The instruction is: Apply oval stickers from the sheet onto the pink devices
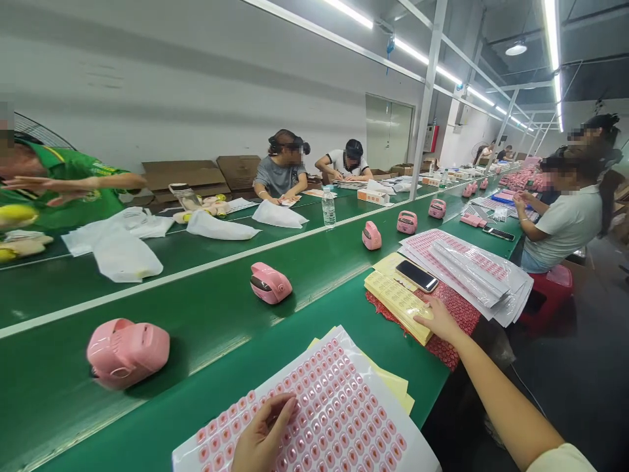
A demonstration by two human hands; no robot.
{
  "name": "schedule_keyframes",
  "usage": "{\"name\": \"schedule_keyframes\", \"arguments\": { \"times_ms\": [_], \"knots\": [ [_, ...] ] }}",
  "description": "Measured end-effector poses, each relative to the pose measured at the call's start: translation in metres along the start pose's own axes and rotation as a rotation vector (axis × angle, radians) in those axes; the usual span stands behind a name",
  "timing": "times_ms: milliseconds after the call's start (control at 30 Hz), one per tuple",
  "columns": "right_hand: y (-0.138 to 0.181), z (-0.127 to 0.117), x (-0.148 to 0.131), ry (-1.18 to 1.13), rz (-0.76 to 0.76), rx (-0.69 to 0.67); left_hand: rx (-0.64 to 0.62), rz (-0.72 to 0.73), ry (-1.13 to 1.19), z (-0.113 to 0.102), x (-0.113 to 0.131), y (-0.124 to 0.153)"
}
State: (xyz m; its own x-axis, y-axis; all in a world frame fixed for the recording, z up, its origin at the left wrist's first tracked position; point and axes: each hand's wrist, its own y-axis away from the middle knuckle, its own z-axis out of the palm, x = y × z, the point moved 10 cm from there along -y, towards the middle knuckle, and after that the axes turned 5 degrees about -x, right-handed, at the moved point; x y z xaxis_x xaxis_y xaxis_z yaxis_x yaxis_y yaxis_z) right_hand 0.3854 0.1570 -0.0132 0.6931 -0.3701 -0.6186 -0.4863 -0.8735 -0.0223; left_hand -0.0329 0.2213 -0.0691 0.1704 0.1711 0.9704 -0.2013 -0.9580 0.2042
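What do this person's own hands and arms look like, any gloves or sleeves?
The left hand and right hand are gloveless, with no rings or bracelets visible. The right forearm is bare, with a pale sleeve showing at the bottom edge. No left sleeve is in view.

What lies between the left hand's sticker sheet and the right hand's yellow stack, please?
In the head view, yellow sheets jut from beneath the sticker sheet, then come green tabletop and red sheeting under the yellow stack.
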Motion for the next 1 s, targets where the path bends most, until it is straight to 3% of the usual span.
{"name": "schedule_keyframes", "arguments": {
  "times_ms": [300, 633, 833, 1000],
  "knots": [
    [-0.024, 0.003, 0.034, -0.089, 0.201, -0.052, 0.142, 0.08, 0.013, -0.004, 0.008, 0.008],
    [-0.012, -0.019, 0.009, 0.048, 0.163, 0.062, 0.169, 0.085, -0.005, -0.006, 0.016, 0.013],
    [-0.003, -0.026, 0.003, 0.066, 0.157, 0.096, 0.0, 0.041, -0.024, -0.002, 0.013, 0.009],
    [-0.007, -0.028, 0.004, 0.09, 0.173, 0.065, -0.022, 0.024, 0.01, -0.003, 0.006, 0.006]
  ]
}}
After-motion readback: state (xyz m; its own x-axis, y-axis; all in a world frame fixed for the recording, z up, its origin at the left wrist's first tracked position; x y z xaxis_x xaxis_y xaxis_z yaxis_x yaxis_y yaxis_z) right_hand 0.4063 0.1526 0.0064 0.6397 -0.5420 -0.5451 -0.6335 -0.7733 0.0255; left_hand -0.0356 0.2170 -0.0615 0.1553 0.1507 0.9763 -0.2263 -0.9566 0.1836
